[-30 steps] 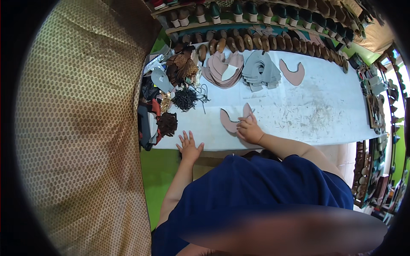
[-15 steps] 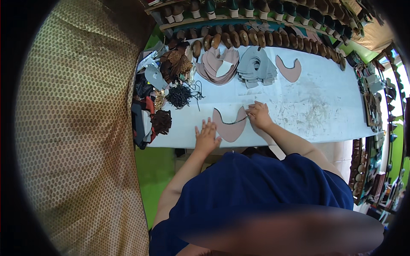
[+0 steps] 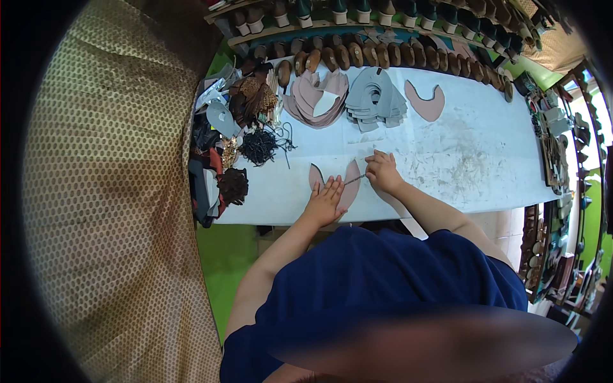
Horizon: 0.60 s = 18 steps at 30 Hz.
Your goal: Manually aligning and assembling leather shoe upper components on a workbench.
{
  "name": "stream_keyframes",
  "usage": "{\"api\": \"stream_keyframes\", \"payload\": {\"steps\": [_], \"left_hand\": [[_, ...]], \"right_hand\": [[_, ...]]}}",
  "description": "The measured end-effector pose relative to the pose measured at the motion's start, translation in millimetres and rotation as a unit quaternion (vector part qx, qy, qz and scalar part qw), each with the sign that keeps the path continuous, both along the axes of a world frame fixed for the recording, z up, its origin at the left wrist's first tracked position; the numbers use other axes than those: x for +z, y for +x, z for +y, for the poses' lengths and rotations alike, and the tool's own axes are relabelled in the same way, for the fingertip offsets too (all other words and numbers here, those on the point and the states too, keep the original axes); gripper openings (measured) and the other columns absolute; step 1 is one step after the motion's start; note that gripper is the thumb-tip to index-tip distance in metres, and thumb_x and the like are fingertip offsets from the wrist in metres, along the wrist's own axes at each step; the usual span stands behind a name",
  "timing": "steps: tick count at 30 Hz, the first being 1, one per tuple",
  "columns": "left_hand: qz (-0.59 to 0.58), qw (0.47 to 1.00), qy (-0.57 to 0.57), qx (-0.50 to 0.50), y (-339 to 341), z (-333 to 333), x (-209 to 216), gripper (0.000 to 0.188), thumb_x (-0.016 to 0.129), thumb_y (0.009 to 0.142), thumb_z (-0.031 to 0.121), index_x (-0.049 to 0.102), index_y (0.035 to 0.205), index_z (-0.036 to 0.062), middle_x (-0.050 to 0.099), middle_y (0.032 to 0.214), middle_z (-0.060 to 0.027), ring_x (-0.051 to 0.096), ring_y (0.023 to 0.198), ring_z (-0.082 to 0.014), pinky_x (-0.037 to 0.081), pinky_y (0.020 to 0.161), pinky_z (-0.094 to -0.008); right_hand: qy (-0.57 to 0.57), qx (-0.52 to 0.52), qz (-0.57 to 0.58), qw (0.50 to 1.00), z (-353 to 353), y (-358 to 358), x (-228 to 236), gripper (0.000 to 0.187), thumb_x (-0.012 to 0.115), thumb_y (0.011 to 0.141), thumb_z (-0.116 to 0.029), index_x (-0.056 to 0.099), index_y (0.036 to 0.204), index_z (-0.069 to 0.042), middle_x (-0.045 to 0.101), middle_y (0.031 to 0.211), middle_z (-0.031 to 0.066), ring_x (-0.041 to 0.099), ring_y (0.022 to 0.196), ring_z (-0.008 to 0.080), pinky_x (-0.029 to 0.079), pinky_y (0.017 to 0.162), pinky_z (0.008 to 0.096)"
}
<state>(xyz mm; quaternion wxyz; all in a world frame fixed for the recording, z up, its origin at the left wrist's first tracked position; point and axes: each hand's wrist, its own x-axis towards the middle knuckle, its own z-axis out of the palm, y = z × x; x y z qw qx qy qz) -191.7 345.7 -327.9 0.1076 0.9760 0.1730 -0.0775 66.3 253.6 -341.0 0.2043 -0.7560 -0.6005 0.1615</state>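
A pink U-shaped shoe-upper piece [image 3: 350, 185] lies near the front edge of the white-covered table [image 3: 306, 153]. Flat across its middle rests my left hand [image 3: 325, 202], fingers stretched out, covering part of the curved inner edge. From there a thin dark strip [image 3: 355, 179] runs straight to my right hand [image 3: 384, 172], whose fingers are closed on its end. Another pale pinkish piece [image 3: 391, 203] shows partly below my right wrist; my forearm hides the rest.
Behind are a fanned stack of pink pieces [image 3: 300, 105], a grey stack [image 3: 391, 99] and one dark-edged pink piece [image 3: 426, 110]. Black cords [image 3: 258, 147] and leather scraps [image 3: 252, 96] crowd the left end. Shoe lasts [image 3: 396, 54] line the back. A patterned curtain [image 3: 121, 191] hangs left.
My left hand has moved right, from beside the pink piece onto it. The dark strip now stretches straight between the piece and my right hand. The view has shifted slightly.
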Motion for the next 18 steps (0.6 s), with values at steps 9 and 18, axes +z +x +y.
{"api": "stream_keyframes", "payload": {"steps": [9, 18], "left_hand": [[0.006, 1.000, -0.018, 0.021, 1, -4, 0, 0.083, 0.054, 0.092, 0.049, 0.024, 0.156, 0.0059, 0.017, 0.165, -0.0118, 0.020, 0.151, -0.0308, 0.014, 0.117, -0.0613], [-0.014, 0.999, 0.018, 0.034, 5, -6, -5, 0.083, 0.055, 0.092, 0.048, 0.024, 0.156, 0.0056, 0.019, 0.164, -0.0132, 0.022, 0.150, -0.0316, 0.014, 0.116, -0.0634]], "right_hand": [[0.053, 0.098, -0.130, 0.985, 40, 0, 15, 0.024, 0.064, 0.087, -0.016, 0.063, 0.108, -0.004, 0.052, 0.138, 0.0077, 0.029, 0.146, 0.0344, 0.018, 0.110, 0.0745], [0.009, 0.118, -0.167, 0.979, 57, -2, 18, 0.038, 0.065, 0.085, -0.018, 0.062, 0.120, -0.003, 0.050, 0.142, 0.0087, 0.025, 0.148, 0.0345, 0.017, 0.110, 0.0753]]}}
